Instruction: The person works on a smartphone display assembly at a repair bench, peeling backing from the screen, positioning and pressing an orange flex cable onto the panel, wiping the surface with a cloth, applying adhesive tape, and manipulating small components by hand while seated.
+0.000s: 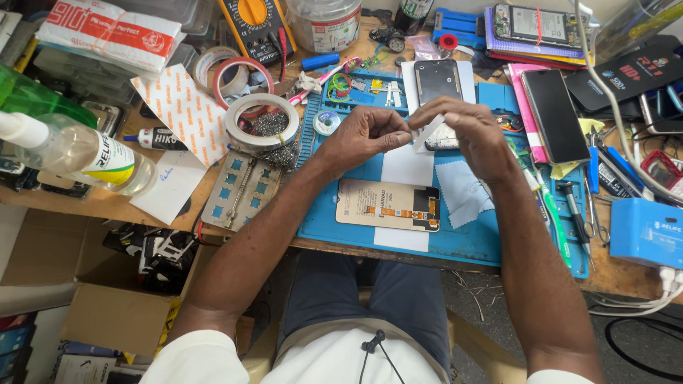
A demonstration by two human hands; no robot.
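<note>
Over a blue work mat (462, 238), my left hand (366, 134) and my right hand (469, 131) meet. Both pinch a small white strip (427, 132) between their fingertips, held tilted in the air. Below the hands, a phone screen panel (388, 205) lies on the mat with its back side and an orange flex cable showing. A white sheet (405, 169) and a pale blue cloth (462, 190) lie beside it. A phone frame (437, 80) rests on the mat beyond my hands.
Tape rolls (260, 117) and a metal jig (242, 190) sit left of the mat, with a clear spray bottle (78, 153) further left. A black phone (555, 114), tweezers, screwdrivers (575, 213) and a blue box (646, 231) crowd the right. Cardboard boxes (114, 313) stand below the desk.
</note>
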